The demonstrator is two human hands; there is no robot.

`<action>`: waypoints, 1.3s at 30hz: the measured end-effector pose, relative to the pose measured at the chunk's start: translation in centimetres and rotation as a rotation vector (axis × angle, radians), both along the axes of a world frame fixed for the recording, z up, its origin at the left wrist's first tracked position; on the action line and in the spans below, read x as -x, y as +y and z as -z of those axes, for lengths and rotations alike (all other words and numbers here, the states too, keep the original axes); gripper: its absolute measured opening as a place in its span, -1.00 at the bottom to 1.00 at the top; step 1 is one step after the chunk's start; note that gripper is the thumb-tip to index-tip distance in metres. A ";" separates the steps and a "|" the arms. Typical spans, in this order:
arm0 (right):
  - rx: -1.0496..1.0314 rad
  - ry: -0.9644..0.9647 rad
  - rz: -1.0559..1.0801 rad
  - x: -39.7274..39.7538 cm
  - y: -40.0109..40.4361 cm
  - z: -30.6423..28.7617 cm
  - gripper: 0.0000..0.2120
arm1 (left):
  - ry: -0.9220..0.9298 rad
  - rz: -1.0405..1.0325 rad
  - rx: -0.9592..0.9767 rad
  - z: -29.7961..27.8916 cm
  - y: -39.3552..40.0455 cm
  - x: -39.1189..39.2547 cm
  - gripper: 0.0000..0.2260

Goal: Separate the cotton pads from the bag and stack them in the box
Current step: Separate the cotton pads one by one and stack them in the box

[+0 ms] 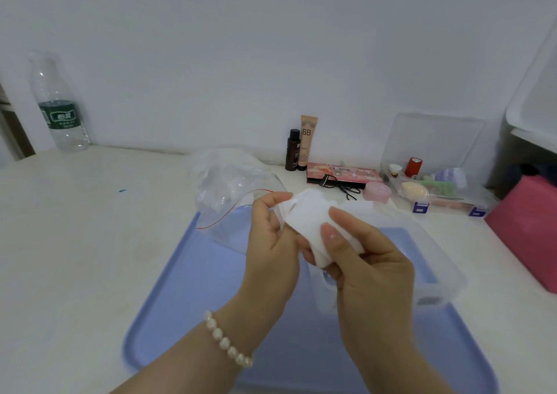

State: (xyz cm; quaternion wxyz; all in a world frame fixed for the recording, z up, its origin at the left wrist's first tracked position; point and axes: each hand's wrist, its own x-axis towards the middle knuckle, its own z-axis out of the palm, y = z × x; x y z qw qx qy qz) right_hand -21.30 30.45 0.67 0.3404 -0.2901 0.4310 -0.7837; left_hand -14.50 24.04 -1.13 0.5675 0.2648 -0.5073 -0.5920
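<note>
Both hands hold a small bunch of white cotton pads (307,217) above the blue tray (187,288). My left hand (272,243) pinches the pads' left edge, its wrist wearing a pearl bracelet. My right hand (364,261) grips the pads from the right, thumb pressed on the top pad. A clear zip bag (229,182) with a red seal line lies crumpled behind my left hand, partly on the tray. The clear plastic box (434,261) stands on the tray under and to the right of my right hand; more white pads (358,206) show at its far end.
A water bottle (58,104) stands at the far left by the wall. Two cosmetic tubes (301,143), a pink palette (343,175), a pink jar (376,191) and an open organiser box (437,188) line the back. A pink box (530,224) sits at the right.
</note>
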 end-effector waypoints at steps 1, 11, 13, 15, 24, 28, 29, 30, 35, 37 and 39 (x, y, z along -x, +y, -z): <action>-0.009 -0.010 0.009 -0.1 -0.1 0.1 -0.89 | 0.017 0.006 -0.004 -0.1 0.0 0.0 -0.80; -0.031 0.134 0.210 0.0 -0.6 0.0 -0.74 | 0.134 0.160 -0.145 -0.5 0.4 0.2 -0.90; -0.036 0.135 0.211 0.0 -0.6 0.1 -0.74 | 0.142 0.163 -0.163 -0.4 0.3 0.2 -0.92; -0.038 0.126 0.208 -0.1 -0.6 0.1 -0.74 | 0.148 0.169 -0.177 -0.3 0.3 0.3 -0.91; -0.095 0.157 0.186 0.1 -0.6 0.0 -0.78 | 0.163 0.202 -0.134 -0.3 0.3 0.4 -0.64; -0.095 0.146 0.136 0.0 -0.3 -0.2 -0.82 | 0.115 0.157 -0.117 0.0 0.1 0.3 -0.82; -0.090 0.140 0.117 -0.1 -0.3 -0.3 -0.84 | 0.111 0.138 -0.118 0.1 -0.1 0.3 -0.87; -0.077 0.139 0.100 -0.2 -0.2 -0.3 -0.86 | 0.107 0.122 -0.117 0.1 -0.2 0.2 -0.90; -0.067 0.145 0.071 -0.3 0.1 -0.6 -0.77 | 0.139 0.076 -0.120 -0.4 -0.5 -0.2 -0.94; -0.101 0.126 0.057 0.2 0.1 -0.6 -0.75 | 0.163 0.084 -0.135 -0.6 -0.6 -0.3 -0.93; -0.137 0.105 0.022 0.8 0.0 -0.6 -0.76 | 0.183 0.116 -0.161 -0.7 -0.6 -0.4 -0.91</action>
